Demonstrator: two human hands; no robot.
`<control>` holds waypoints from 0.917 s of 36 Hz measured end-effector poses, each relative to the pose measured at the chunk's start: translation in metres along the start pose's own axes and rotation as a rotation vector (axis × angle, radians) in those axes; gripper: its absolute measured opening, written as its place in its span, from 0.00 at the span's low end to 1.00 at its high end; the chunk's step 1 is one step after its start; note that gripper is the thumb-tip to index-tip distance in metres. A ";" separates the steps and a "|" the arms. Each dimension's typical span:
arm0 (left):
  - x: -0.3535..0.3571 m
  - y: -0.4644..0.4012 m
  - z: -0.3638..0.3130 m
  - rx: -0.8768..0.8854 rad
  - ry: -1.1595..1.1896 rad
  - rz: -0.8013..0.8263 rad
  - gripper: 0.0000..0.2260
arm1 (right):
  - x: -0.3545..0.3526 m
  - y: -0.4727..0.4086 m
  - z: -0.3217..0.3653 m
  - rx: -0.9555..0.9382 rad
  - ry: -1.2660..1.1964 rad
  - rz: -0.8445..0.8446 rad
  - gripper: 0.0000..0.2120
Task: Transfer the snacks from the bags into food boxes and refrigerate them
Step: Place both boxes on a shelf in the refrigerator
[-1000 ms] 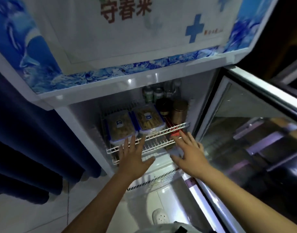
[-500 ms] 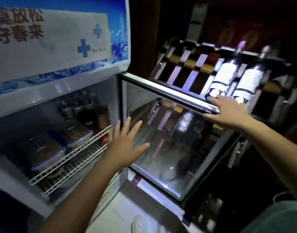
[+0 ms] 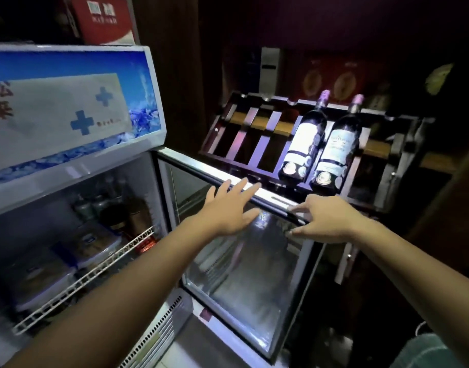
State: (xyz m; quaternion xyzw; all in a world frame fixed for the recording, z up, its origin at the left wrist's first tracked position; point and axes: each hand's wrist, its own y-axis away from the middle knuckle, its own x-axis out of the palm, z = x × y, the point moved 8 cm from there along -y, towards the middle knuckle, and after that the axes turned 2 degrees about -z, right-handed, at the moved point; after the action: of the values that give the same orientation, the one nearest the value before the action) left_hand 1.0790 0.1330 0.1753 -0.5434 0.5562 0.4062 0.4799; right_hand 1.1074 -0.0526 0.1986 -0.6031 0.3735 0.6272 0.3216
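Food boxes (image 3: pixel 68 256) rest on the wire shelf (image 3: pixel 100 269) inside the fridge, well left of my hands. My left hand (image 3: pixel 228 208) hovers open by the glass door (image 3: pixel 241 261); my right hand (image 3: pixel 326 221) pinches its top edge. The door likely swings stiffly and heavily; the frame, not the glass, is the part to hold.

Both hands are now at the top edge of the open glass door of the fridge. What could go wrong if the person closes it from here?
1. The right hand curls its fingers over the glass door edge; they might get pinched against the fridge frame.
2. The food boxes lie close to the front of the wire shelf; a hard swing could perhaps knock them.
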 end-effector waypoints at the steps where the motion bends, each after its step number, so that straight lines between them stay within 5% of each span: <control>1: 0.004 -0.002 -0.003 0.018 -0.021 0.033 0.28 | 0.001 0.005 0.004 -0.024 -0.013 0.000 0.30; 9: 0.024 0.056 0.000 0.044 -0.119 0.111 0.29 | 0.003 0.056 0.060 -0.496 -0.109 0.078 0.29; 17: 0.000 0.154 0.044 -0.126 -0.059 0.185 0.30 | 0.018 0.037 0.117 -0.917 -0.520 0.509 0.27; 24: -0.027 0.220 0.085 -0.351 0.095 0.031 0.30 | 0.047 -0.025 0.198 -1.009 -0.543 0.282 0.36; 33: -0.043 0.273 0.121 -0.765 -0.189 0.024 0.39 | 0.061 -0.060 0.304 -1.109 -0.200 -0.032 0.43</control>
State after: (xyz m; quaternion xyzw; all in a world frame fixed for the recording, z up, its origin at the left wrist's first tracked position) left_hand 0.8161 0.2819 0.1728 -0.6368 0.3245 0.6378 0.2871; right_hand 0.9978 0.2362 0.1315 -0.6251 -0.0532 0.7787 -0.0002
